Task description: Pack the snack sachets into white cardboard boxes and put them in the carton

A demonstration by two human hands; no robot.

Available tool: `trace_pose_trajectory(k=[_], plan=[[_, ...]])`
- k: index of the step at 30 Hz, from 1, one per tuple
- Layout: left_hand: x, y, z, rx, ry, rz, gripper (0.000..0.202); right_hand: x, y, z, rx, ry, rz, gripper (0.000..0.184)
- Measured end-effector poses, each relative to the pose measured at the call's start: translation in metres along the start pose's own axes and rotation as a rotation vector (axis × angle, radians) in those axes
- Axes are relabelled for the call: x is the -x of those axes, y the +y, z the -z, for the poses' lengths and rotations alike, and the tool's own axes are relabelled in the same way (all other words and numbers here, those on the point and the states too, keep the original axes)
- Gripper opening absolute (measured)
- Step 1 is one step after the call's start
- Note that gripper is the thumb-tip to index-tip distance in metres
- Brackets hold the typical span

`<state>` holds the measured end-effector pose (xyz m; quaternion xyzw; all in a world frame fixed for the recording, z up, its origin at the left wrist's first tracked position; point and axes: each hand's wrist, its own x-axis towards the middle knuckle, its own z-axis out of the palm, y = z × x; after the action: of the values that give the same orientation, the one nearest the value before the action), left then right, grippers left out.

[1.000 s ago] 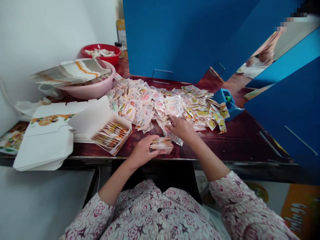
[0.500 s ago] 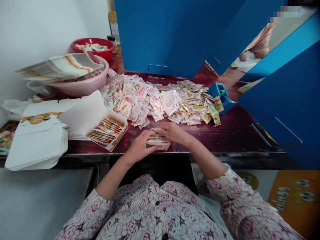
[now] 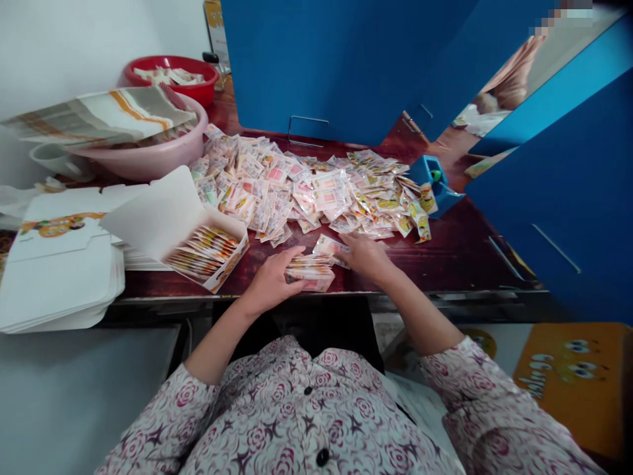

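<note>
Stack of foil sachets (image 3: 309,272) lies near the front edge of the dark red table (image 3: 445,254), now held by 1 hand only. The left hand (image 3: 270,284) stays on it, fingers curled over the stack in a grip. The right hand (image 3: 366,257) has moved off the stack and out to the right, its fingers spread over loose sachets (image 3: 329,246) just beside it; whether they pinch any, I cannot tell. Behind lies the heaped pile of sachets (image 3: 297,191). To the left stands an open white carton (image 3: 205,254), with sachets packed in rows, and a stack of flat carton blanks (image 3: 59,264).
</note>
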<state>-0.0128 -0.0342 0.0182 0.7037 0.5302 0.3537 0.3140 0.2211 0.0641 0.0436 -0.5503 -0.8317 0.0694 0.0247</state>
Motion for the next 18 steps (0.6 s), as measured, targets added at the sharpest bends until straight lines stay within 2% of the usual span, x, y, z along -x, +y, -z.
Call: trace_pose_trajectory(k=[2,4,6,8,10,14,16,18], plan=[[0.0,0.001,0.0,-0.001,0.001,0.019,0.064,0.001,0.0,-0.003,-0.013,-0.034,-0.028,0.026],[0.0,0.001,0.0,-0.007,-0.006,0.022,0.064,-0.003,0.0,-0.009,-0.148,-0.038,-0.075,0.019],[0.0,0.001,0.001,-0.016,-0.012,0.011,0.061,-0.01,0.001,-0.014,-0.283,0.011,-0.095,0.012],[0.0,0.0,0.001,-0.02,-0.009,-0.002,0.059,-0.017,0.0,-0.017,-0.34,0.081,-0.058,0.01],[0.0,-0.002,0.0,-0.021,0.0,-0.01,0.059,-0.02,-0.003,-0.018,-0.314,0.108,-0.006,0.016],[0.001,-0.003,-0.001,-0.025,-0.003,-0.009,0.062,-0.01,-0.012,-0.014,-0.133,0.029,-0.002,0.044],[0.001,-0.002,0.0,-0.018,-0.011,-0.003,0.063,-0.005,-0.013,-0.013,-0.095,-0.023,-0.055,0.042],[0.0,-0.001,0.001,-0.001,-0.016,0.004,0.064,-0.002,-0.01,-0.014,-0.157,-0.058,-0.117,0.028]])
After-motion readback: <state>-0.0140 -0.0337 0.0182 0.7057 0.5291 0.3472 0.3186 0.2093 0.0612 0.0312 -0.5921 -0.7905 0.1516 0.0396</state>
